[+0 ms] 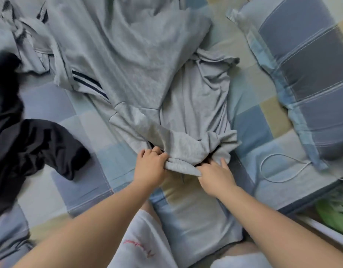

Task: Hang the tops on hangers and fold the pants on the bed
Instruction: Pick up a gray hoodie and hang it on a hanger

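Garment (194, 105), grey, lay lengthwise on bed (244, 132), near edge bunched. Left hand (150, 163) and right hand (215, 173) each gripped that edge, probably to tension it flat for folding.

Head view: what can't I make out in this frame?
All head view.
Grey garment: top or pants unclear; its own bunched folds hide the shape.
Black garment: cut off by left edge.
Green object: blurred, cut by right edge.
Right hand: some fingertips tucked under grey fabric.
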